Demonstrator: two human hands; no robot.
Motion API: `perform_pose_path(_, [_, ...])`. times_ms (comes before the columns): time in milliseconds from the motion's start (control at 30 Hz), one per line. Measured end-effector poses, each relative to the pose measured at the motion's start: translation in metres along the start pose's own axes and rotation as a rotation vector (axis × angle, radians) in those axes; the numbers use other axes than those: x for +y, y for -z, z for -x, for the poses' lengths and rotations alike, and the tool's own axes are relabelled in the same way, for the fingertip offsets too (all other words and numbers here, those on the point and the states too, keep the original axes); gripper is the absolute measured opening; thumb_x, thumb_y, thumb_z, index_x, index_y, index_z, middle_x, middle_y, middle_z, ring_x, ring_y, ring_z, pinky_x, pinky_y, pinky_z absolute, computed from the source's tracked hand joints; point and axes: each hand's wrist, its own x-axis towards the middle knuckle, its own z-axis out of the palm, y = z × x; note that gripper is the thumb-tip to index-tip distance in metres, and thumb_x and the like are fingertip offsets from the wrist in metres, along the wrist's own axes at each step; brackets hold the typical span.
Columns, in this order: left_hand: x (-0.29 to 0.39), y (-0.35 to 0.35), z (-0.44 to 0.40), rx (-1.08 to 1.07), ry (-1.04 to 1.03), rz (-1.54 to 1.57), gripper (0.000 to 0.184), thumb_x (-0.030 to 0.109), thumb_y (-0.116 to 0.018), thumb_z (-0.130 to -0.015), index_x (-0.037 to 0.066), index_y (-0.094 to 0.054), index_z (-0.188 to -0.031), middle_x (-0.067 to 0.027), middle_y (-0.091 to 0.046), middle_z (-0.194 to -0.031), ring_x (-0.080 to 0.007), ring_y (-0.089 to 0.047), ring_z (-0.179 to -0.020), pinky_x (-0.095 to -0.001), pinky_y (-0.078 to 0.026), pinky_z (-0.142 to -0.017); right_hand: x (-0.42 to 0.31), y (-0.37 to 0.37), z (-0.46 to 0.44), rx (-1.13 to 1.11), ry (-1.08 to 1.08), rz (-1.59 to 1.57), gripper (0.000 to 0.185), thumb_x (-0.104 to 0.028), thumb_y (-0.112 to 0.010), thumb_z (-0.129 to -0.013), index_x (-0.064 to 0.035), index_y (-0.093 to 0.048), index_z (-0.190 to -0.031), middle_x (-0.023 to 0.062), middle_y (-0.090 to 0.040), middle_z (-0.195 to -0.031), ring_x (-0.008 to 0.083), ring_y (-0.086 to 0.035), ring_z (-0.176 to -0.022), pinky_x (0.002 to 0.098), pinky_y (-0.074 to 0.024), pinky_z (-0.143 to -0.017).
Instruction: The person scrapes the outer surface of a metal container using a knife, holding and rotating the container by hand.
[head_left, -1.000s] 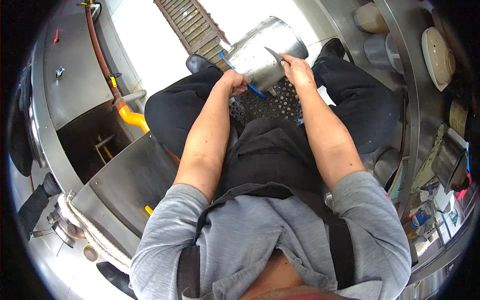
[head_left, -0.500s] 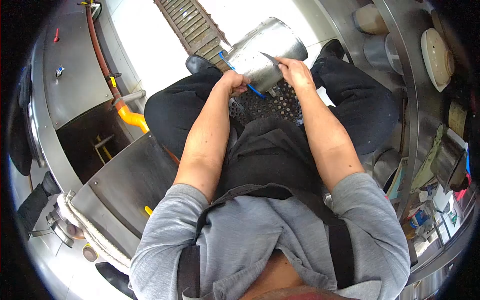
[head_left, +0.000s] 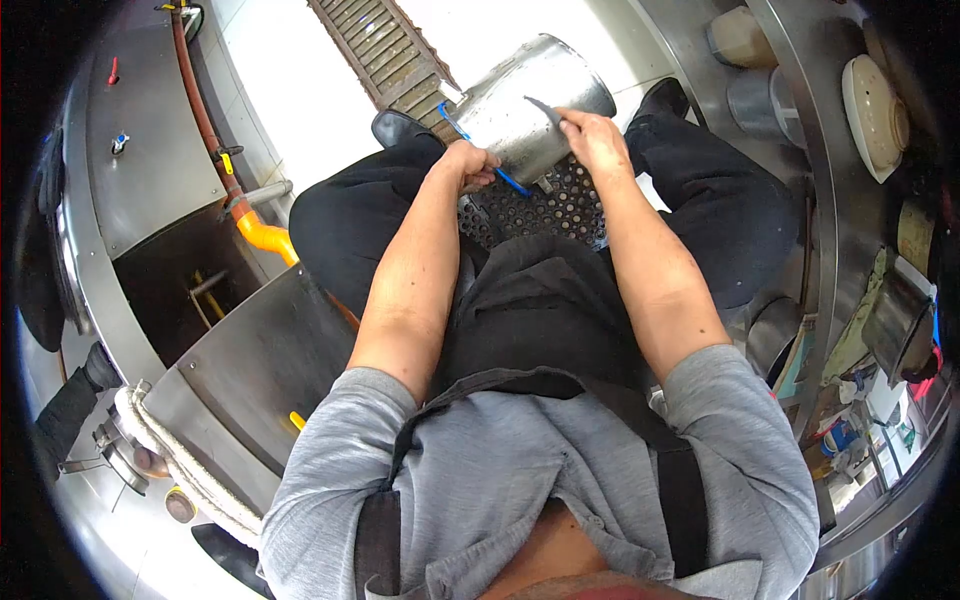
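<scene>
A shiny metal cylinder [head_left: 535, 90], like a pot or bucket, lies tilted on its side between my feet. A curved blue strip [head_left: 513, 182] runs along its near left end; I cannot tell if it is a rim or a handle. My left hand [head_left: 472, 163] is closed around this strip, its fingertips partly hidden. In my right hand [head_left: 597, 143] is a thin dark blade [head_left: 543, 109], like a knife, pointing up and left over the cylinder's side. Whether the blade touches the metal is unclear.
Below the cylinder is a black perforated mat [head_left: 555, 212]. A slatted drain grate [head_left: 385, 50] crosses the white floor beyond. Steel cabinets with an orange pipe [head_left: 262, 236] stand left. Shelves on the right hold bowls, including a cream one [head_left: 868, 115].
My right hand and the blade have shifted slightly up and to the right along the cylinder. My left hand and the cylinder look unmoved.
</scene>
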Motion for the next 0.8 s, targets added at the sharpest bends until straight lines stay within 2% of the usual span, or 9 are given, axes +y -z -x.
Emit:
perform_pose_path(133, [0.000,0.000,-0.001,-0.008,-0.020,0.000,0.021,0.008,-0.072,-0.079,-0.008,-0.066,-0.090,-0.0157,-0.068,-0.086,-0.0255,-0.069,-0.072,-0.0335,-0.058,-0.058,0.006,0.003,-0.002,0.042,-0.112,-0.020,0.031,-0.019,-0.055,-0.090,-0.0270,-0.064,-0.119,0.0141,-0.065,-0.109,0.0329,-0.061,-0.103,0.0412,-0.0474,-0.093])
perform_pose_path(233, [-0.002,0.000,-0.003,0.002,-0.008,0.018,0.020,0.009,-0.072,-0.079,-0.007,-0.066,-0.089,-0.0154,-0.068,-0.086,-0.0252,-0.069,-0.072,-0.0332,-0.058,-0.059,-0.002,-0.007,0.002,-0.082,0.031,0.072,0.031,-0.017,-0.056,-0.089,-0.0267,-0.065,-0.117,0.0153,-0.066,-0.105,0.0348,-0.061,-0.100,0.0436,-0.0479,-0.090])
perform_pose_path(333, [0.002,0.000,0.003,-0.003,-0.009,0.009,0.019,0.010,-0.072,-0.079,-0.006,-0.066,-0.088,-0.0150,-0.068,-0.085,-0.0248,-0.069,-0.072,-0.0332,-0.058,-0.059,-0.012,-0.012,0.005,-0.096,0.033,0.098,0.029,-0.020,-0.057,-0.089,-0.0234,-0.065,-0.116,0.0136,-0.066,-0.105,0.0329,-0.062,-0.099,0.0412,-0.0484,-0.089])
perform_pose_path(400, [0.002,-0.001,0.006,0.014,-0.023,-0.002,0.018,0.009,-0.071,-0.079,-0.006,-0.066,-0.087,-0.0148,-0.068,-0.085,-0.0245,-0.069,-0.071,-0.0330,-0.058,-0.059,-0.007,-0.011,0.001,-0.078,0.062,0.085,0.028,-0.021,-0.058,-0.089,-0.0214,-0.066,-0.116,0.0149,-0.067,-0.104,0.0332,-0.063,-0.098,0.0403,-0.0485,-0.089])
perform_pose_path(467, [0.003,-0.001,0.006,0.005,-0.001,0.000,0.018,0.009,-0.071,-0.079,-0.006,-0.066,-0.087,-0.0146,-0.068,-0.084,-0.0243,-0.069,-0.071,-0.0327,-0.058,-0.059,-0.003,-0.005,-0.005,0.050,0.062,-0.099,0.028,-0.022,-0.058,-0.089,-0.0187,-0.066,-0.116,0.0161,-0.066,-0.105,0.0337,-0.063,-0.100,0.0392,-0.0482,-0.090])
perform_pose_path(500, [0.002,-0.001,0.004,-0.003,0.020,0.002,0.017,0.008,-0.071,-0.079,-0.006,-0.066,-0.087,-0.0145,-0.068,-0.084,-0.0241,-0.068,-0.070,-0.0325,-0.058,-0.059,-0.002,0.001,-0.010,0.090,0.036,-0.084,0.029,-0.019,-0.057,-0.087,-0.0208,-0.066,-0.114,0.0166,-0.066,-0.104,0.0330,-0.062,-0.100,0.0412,-0.0483,-0.090])
perform_pose_path(533, [0.000,-0.001,0.003,-0.004,0.021,0.002,0.017,0.008,-0.071,-0.079,-0.006,-0.066,-0.087,-0.0145,-0.068,-0.084,-0.0241,-0.068,-0.070,-0.0325,-0.058,-0.059,-0.001,0.007,-0.013,0.103,0.017,-0.100,0.030,-0.023,-0.058,-0.088,-0.0171,-0.065,-0.117,0.0180,-0.066,-0.106,0.0336,-0.062,-0.102,0.0391,-0.0479,-0.091])
perform_pose_path(733, [-0.003,0.001,-0.001,-0.003,-0.023,0.002,0.019,0.009,-0.072,-0.078,-0.006,-0.066,-0.088,-0.0139,-0.068,-0.083,-0.0247,-0.068,-0.070,-0.0334,-0.058,-0.060,0.004,0.013,-0.019,0.087,-0.090,0.038,0.031,-0.022,-0.056,-0.089,-0.0174,-0.064,-0.119,0.0188,-0.065,-0.106,0.0333,-0.061,-0.104,0.0398,-0.0470,-0.093])
perform_pose_path(800, [-0.004,0.001,-0.002,-0.015,-0.035,0.020,0.020,0.010,-0.073,-0.078,-0.006,-0.066,-0.088,-0.0138,-0.068,-0.083,-0.0247,-0.068,-0.070,-0.0337,-0.058,-0.059,0.001,0.007,-0.013,0.022,-0.061,0.043,0.030,-0.020,-0.055,-0.090,-0.0244,-0.064,-0.118,0.0149,-0.066,-0.107,0.0326,-0.061,-0.103,0.0423,-0.0469,-0.093])
